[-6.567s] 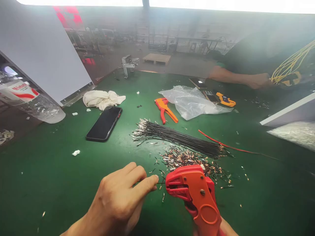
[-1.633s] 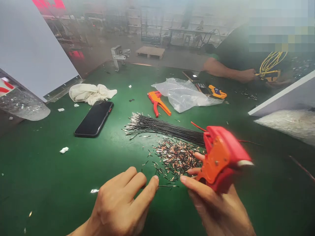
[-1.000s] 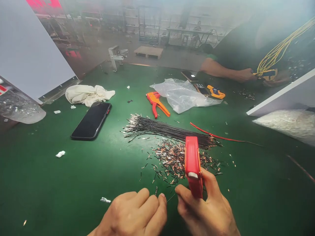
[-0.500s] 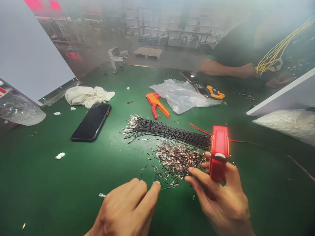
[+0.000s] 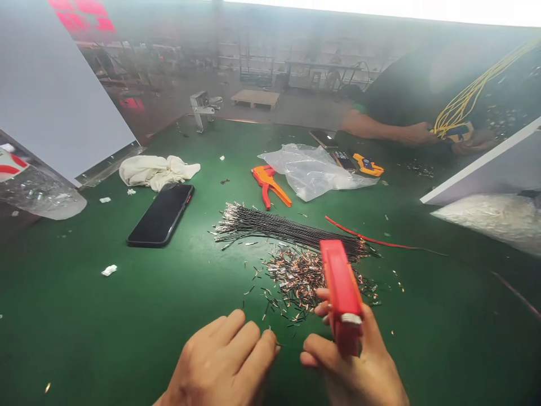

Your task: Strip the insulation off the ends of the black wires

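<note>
A green work mat [image 5: 84,316] is filling the frame, with a hazy workshop floor running across the top. At the bottom centre the left hand [image 5: 224,366] is lying knuckles-up, fingers bunched, fingertips [image 5: 270,341] touching the mat just beside a thin dark sliver. Whether it is pinching that sliver is impossible to tell. Just right of it the right hand [image 5: 355,372] is clenching a red hand tool [image 5: 341,287], seen edge-on, its nose pointing up the frame over a scattered heap of coppery bits [image 5: 291,273].

Just above the heap a bundle of black wires [image 5: 287,228] is lying crosswise, and a red wire [image 5: 372,241] is trailing off to the right. Left of centre a dark phone [image 5: 161,215] is lying flat below a crumpled white cloth [image 5: 156,170]. An orange stripper [image 5: 269,183] is sitting beside a clear plastic bag [image 5: 313,172]. In the upper right a co-worker's hand [image 5: 416,134] is working at yellow wires [image 5: 465,101].
</note>
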Motion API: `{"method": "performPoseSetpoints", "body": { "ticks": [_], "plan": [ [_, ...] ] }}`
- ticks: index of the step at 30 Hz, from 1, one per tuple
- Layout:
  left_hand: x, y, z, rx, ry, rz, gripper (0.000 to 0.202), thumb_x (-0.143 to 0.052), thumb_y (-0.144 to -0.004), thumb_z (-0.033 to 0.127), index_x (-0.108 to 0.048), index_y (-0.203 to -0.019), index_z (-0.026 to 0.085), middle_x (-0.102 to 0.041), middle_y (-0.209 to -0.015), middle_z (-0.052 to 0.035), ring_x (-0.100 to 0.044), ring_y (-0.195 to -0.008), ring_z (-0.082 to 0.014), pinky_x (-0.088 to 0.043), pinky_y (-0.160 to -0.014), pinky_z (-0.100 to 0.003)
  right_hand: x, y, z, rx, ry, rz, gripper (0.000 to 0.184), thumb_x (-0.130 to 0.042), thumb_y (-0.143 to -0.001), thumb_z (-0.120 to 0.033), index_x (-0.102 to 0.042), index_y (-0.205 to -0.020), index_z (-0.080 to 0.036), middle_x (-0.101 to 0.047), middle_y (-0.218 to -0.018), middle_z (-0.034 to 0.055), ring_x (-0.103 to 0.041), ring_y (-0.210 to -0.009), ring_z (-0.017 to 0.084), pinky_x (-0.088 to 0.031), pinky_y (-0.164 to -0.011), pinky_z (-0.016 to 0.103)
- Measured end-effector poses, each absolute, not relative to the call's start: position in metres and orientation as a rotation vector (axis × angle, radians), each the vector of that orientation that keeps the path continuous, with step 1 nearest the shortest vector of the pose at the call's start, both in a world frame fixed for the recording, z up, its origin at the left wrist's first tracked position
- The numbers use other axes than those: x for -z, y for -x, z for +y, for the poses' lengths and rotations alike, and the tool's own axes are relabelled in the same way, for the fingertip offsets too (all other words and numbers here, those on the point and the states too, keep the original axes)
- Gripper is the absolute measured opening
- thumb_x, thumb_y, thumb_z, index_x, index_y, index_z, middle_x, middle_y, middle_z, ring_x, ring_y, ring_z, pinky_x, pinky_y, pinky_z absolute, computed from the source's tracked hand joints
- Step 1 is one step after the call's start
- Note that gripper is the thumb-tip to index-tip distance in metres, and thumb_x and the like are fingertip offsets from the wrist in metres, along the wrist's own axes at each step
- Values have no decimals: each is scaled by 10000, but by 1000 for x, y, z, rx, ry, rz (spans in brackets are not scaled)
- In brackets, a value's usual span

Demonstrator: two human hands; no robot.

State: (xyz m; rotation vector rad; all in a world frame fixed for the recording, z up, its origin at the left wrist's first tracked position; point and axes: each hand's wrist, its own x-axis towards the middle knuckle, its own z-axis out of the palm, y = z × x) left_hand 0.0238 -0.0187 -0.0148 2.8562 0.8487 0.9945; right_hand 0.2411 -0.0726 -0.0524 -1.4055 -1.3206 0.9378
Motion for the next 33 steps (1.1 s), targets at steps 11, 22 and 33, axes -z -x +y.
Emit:
{"method": "performPoseSetpoints", "body": {
  "ticks": [11,22,33],
  "plan": [
    [0,-2,-6,-1119,-2603,1083,234,-575,-931,18,-673,-1107,137,-615,-744,3,-531,-622,-95,-414,-569,-209,4,-266,-67,-1873,721,-714,956,-780,-866,-386,-121,-1546,-518,-761,-1081,31,-754,-730,187,-587,-642,324],
    [7,-6,-11,-1118,-2621,995,181,-552,-915,41,-617,-1028,166,-682,-685,25,-618,-523,-91,-474,-554,-210,18,-242,-67,-1990,606,-411,401,-730,-819,-102,-724,-1195,-243,-744,-1293,73,-647,-1254,318,-512,-1047,555],
    [7,-10,-7,-1123,-2545,1064,121,-567,-938,87,-622,-880,178,-576,-579,59,-492,-411,-76,-398,-459,-220,27,-235,-76,-1962,697,-514,362,-826,-796,-317,-708,-1131,-249,-715,-1009,24,-685,-904,182,-548,-843,374]
  ]
}}
